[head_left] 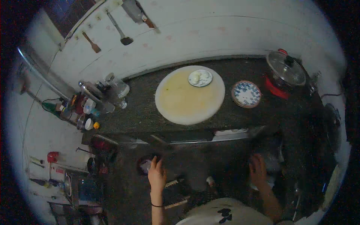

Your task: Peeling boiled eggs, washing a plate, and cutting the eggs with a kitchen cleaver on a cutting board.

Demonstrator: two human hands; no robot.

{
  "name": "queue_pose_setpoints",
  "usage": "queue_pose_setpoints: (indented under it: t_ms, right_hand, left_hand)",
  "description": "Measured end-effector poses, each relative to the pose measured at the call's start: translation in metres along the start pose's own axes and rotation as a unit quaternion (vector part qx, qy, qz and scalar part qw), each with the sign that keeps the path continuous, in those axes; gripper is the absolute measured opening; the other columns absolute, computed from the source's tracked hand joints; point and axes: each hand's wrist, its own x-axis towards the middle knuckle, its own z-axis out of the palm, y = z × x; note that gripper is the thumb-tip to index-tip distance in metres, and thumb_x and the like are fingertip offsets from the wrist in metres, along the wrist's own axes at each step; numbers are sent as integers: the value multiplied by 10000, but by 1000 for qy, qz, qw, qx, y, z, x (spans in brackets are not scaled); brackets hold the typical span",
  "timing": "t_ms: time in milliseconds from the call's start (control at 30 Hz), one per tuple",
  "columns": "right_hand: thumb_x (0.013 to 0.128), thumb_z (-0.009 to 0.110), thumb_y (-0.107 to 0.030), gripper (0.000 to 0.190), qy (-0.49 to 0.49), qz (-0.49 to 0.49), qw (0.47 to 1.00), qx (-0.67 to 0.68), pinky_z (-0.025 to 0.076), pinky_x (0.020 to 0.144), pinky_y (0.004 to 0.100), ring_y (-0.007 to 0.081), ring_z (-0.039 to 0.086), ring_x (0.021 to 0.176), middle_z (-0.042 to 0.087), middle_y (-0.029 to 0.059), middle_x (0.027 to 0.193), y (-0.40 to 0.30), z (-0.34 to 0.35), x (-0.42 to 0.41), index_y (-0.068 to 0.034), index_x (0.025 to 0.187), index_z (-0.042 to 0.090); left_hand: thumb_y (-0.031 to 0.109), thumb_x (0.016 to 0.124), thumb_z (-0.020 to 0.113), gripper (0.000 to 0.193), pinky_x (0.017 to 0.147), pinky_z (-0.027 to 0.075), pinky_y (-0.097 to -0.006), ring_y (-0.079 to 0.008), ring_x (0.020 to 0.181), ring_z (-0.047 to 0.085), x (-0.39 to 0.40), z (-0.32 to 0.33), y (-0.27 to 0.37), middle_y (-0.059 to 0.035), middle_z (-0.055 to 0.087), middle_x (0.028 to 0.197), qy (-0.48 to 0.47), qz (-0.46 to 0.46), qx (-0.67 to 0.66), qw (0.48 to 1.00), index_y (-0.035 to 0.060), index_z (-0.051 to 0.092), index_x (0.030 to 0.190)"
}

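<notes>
My left hand [157, 172], with a dark band on its wrist, is held low in front of the counter. Its fingers are raised and slightly apart, with nothing seen in them. Just beside the fingertips, a small round pale-and-purple thing [145, 166] shows in the dark below. Over to the right, my right hand [258, 168] is in shadow near a blurred, pale, translucent thing [272, 161]; whether it touches this is not clear. On the counter lies a round cutting board [188, 107], bearing a small plate [209, 81] of white pieces of food [198, 76].
A stack of blue-patterned plates [247, 94] sits right of the board, before a red pan with a glass lid [287, 69]. Bottles and jars [104, 92] crowd the counter's left end. A cleaver [136, 12], a ladle [121, 31] and a wooden spatula [92, 42] hang on the wall.
</notes>
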Motion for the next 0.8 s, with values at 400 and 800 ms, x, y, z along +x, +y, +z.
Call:
queue_pose_setpoints:
  t_ms: [400, 800]
  right_hand:
    - [808, 566, -72, 181, 91, -91, 981, 144, 452, 701, 371, 299, 570, 813, 578, 160, 883, 33, 142, 293, -4, 977, 568]
    - [841, 468, -204, 279, -113, 98, 957, -248, 467, 733, 476, 396, 583, 848, 610, 240, 886, 160, 324, 517, 23, 885, 625]
  left_hand:
    - [74, 780, 607, 302, 700, 460, -338, -252, 794, 590, 127, 52, -21, -159, 593, 917, 64, -96, -178, 977, -25, 562, 1062]
    - [212, 806, 581, 493, 944, 312, -454, -397, 1074, 430, 272, 221, -42, -270, 477, 1131, 164, -199, -367, 894, -91, 426, 1163]
